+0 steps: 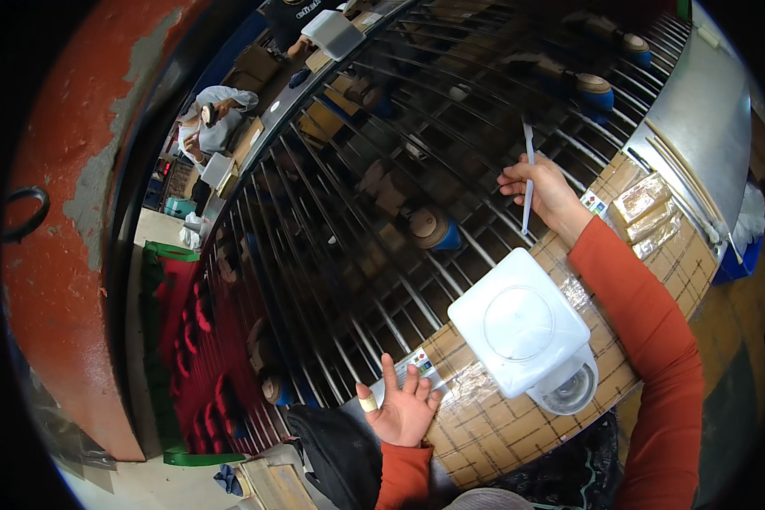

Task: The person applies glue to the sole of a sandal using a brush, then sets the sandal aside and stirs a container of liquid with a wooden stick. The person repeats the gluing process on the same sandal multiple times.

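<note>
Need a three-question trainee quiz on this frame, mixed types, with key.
1. Which hand holds the slim white tool?
2. True or false: the left hand has its fingers spread and holds nothing.
3. Fill in: the white plastic container sits on brown ____ marked with dark crossing lines.

Key:
1. The right hand.
2. True.
3. cardboard

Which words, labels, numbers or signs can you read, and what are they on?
None reads clearly.
Lower white label, near the left hand: coloured marks, print too small.
Upper white label, near the right hand: also too small.
Dark shirt at top: pale lettering, blurred.
</note>
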